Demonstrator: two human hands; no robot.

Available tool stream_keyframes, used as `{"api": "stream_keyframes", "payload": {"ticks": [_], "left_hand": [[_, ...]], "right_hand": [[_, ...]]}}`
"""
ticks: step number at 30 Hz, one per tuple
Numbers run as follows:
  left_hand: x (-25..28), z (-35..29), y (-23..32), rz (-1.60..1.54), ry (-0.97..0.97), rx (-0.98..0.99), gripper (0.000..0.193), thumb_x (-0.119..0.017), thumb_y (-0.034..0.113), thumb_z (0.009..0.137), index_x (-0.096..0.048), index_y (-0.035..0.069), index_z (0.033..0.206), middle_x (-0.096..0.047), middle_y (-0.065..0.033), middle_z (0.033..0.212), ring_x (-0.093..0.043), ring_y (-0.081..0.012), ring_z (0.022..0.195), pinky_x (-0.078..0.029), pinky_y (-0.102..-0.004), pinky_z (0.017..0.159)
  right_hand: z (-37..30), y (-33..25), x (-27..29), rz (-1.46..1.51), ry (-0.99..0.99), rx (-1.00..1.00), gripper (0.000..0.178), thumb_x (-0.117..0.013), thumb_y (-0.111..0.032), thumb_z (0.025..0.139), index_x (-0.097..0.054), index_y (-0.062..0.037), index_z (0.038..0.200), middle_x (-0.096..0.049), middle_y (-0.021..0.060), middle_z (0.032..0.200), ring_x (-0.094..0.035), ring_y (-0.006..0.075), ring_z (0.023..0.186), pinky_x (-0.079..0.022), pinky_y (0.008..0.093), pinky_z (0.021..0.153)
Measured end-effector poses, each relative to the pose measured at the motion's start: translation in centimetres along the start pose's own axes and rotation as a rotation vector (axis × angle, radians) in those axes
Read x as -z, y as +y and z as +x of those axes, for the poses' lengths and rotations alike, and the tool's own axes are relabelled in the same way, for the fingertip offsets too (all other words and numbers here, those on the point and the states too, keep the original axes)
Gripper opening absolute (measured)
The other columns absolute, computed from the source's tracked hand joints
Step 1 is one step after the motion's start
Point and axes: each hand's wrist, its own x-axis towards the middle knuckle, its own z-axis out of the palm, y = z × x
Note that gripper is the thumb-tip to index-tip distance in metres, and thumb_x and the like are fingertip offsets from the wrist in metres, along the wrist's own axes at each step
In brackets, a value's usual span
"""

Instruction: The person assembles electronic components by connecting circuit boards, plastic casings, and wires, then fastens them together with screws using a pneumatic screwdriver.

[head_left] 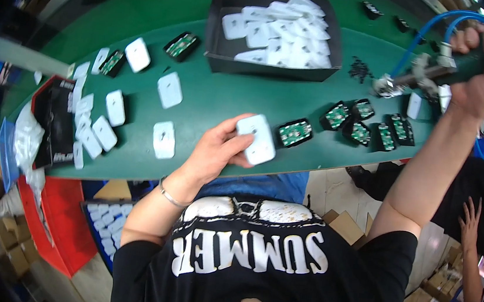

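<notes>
My left hand (222,140) is closed on a white plastic housing (256,139), a rounded rectangle, with the thumb lying across its face. Just right of it on the green table sits a black housing with a green circuit board (294,133). At the upper right my raised right hand (477,87) is curled about the dark rear end of a metal air tool (421,74) with blue hoses. The tool's grip is partly hidden and blurred. Its head hangs above the table, near a scatter of small black pieces (359,70).
A black box (271,70) of white covers stands at the back. More black housings with boards (359,132) sit to the right. White housings (115,108) and covers (170,90) lie left, beside a dark carton (53,122). Another person's hand (470,225) shows at far right.
</notes>
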Motion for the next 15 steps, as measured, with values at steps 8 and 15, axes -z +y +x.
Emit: {"api": "stream_keyframes", "payload": {"ticks": [8, 15], "left_hand": [[0.8, -1.2, -1.1, -0.072, 0.034, -0.044, 0.042, -0.051, 0.008, 0.086, -0.040, 0.002, 0.126, -0.056, -0.0106, 0.106, -0.062, -0.0213, 0.086, -0.057, -0.0317, 0.062], [0.5, -1.0, -1.1, -0.061, 0.007, -0.043, 0.042, -0.052, 0.009, 0.085, -0.041, 0.002, 0.125, -0.055, -0.0103, 0.106, -0.062, -0.0209, 0.086, -0.057, -0.0309, 0.061]], "right_hand": [[0.3, 2.2, -5.4, -0.230, 0.322, 0.283, 0.018, -0.067, -0.017, 0.075, -0.058, -0.0028, 0.069, -0.056, 0.0041, 0.058, -0.053, 0.0126, 0.048, -0.044, 0.0242, 0.049], [-0.7, 1.7, -5.5, -0.359, 0.308, 0.271, 0.022, -0.059, -0.023, 0.081, -0.055, -0.0007, 0.079, -0.052, 0.0059, 0.064, -0.051, 0.0145, 0.057, -0.044, 0.0278, 0.056]]}}
